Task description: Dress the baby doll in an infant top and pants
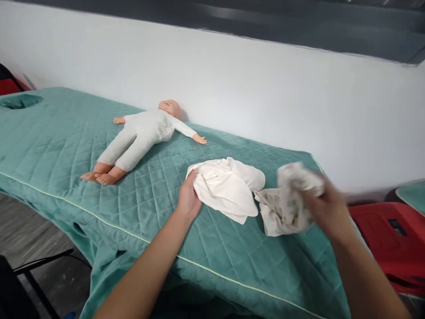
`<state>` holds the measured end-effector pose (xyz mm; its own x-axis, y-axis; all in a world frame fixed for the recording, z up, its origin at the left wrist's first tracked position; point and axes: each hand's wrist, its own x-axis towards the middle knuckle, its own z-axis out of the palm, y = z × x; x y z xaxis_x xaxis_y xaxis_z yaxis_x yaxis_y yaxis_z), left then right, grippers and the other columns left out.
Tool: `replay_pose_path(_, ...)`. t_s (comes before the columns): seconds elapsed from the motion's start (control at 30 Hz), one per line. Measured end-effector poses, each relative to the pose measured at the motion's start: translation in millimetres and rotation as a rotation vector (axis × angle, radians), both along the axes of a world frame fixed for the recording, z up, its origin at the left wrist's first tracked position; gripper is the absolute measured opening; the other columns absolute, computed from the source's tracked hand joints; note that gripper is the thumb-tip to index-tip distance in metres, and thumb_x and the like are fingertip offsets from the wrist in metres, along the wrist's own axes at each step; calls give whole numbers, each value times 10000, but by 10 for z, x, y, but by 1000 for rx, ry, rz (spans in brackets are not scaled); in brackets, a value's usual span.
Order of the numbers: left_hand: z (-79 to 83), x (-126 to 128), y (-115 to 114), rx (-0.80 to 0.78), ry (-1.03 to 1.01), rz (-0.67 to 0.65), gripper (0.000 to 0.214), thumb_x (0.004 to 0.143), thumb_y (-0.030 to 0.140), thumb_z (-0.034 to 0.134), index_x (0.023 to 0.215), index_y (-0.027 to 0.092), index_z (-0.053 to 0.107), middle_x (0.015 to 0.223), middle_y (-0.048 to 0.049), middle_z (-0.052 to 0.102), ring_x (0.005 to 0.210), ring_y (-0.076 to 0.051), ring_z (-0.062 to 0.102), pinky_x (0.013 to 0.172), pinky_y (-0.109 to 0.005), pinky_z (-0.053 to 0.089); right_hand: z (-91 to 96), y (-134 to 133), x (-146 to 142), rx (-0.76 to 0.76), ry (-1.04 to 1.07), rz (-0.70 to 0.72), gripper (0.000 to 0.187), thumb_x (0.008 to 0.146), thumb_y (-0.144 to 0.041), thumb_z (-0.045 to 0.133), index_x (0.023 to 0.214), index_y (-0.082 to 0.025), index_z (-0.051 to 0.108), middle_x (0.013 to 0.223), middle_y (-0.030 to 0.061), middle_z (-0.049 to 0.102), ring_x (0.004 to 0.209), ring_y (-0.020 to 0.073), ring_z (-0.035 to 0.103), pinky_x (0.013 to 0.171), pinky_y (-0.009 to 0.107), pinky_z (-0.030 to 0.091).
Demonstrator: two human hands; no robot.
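Observation:
My left hand (190, 197) grips the left edge of a crumpled white cloth garment (226, 184) that lies on the green quilted bed cover (159, 212). To the right, my right hand (327, 206), smeared by motion, is closed on a bunched patterned cloth (299, 181). Part of that cloth hangs down onto the cover, near the white garment. A baby doll (146, 128) with a white fabric body rests on its back further left, its head by the wall and its feet towards the near edge. Neither hand touches the doll.
A white wall (232, 84) runs along the bed's far side. A red chair (392, 239) stands beyond the right end. The cover has a round face hole (20, 101) at the far left. A black metal frame (31, 279) is at the lower left.

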<state>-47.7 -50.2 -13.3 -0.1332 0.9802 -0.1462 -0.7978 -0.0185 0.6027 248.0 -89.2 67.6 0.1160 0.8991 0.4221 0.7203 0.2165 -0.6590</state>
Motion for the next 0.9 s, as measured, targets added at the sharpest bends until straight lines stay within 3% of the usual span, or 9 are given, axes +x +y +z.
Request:
replay_pose_path(0.1,1,3,-2,27,10,7,257,851,346,706,1031,164,736,1143,-77,766,1211,-278,659,1114,-407,482,-477,-215,164,-166,-362,314,466,803,-360,690,1247,-229,629,1375,138,608,1280,368,559,1062,562,453)
replay_pose_path(0.17,-4,3,0,35,11,8,249,847,343,714,1022,167,737,1129,-75,770,1220,-278,654,1118,-407,481,-638,-350,199,-192,-468,320,534,795,-317,706,1307,-251,567,1467,133,531,1348,365,493,1072,555,440)
replay_pose_path(0.3,-20,0,-4,14,20,3,261,844,352,722,1030,169,736,1157,-79,762,1221,-284,654,1117,-417,486,-622,-563,87,-243,-505,212,326,806,-234,654,1120,-244,567,1253,125,628,1167,338,599,925,492,510)
replay_pose_path(0.47,-36,-5,-23,12,-1,-23,300,865,361,702,1079,152,727,1225,-96,739,1250,-287,637,1123,-412,483,-452,-785,-27,-277,-416,256,231,835,-226,598,1060,-262,554,1144,83,648,1004,259,655,814,382,526)
replay_pose_path(0.53,-28,-3,-36,-1,-9,-19,304,879,365,687,1091,151,726,1250,-96,730,1257,-285,632,1127,-406,483,-366,-888,128,-211,-378,196,258,826,-270,622,1077,-266,564,1144,87,646,984,263,660,809,383,528)
replay_pose_path(0.63,-4,2,-55,4,-5,-28,298,892,356,674,1100,149,727,1262,-93,726,1262,-288,630,1133,-413,482,-210,-1086,559,-92,-345,-3,327,781,-362,662,1083,-268,579,1086,97,658,933,307,671,784,427,536)
replay_pose_path(0.73,11,4,-66,4,7,-21,271,889,337,682,1085,157,734,1234,-82,738,1268,-292,626,1136,-420,486,-158,-1312,983,-82,-363,-319,405,772,-459,660,1134,-297,579,1029,104,668,874,348,677,720,466,541)
replay_pose_path(0.8,6,2,-67,0,12,-9,252,880,328,694,1067,166,741,1218,-74,745,1277,-294,620,1137,-420,488,-261,-1434,1157,-115,-388,-430,389,790,-515,632,1114,-303,589,1009,115,667,864,368,676,689,485,541)
replay_pose_path(0.9,-25,-5,-63,1,13,-11,258,866,330,714,1068,172,741,1245,-75,734,1296,-300,607,1141,-424,486,-564,-1530,1244,-226,-464,-354,342,809,-502,554,1065,-278,594,988,118,663,900,389,671,744,531,550)
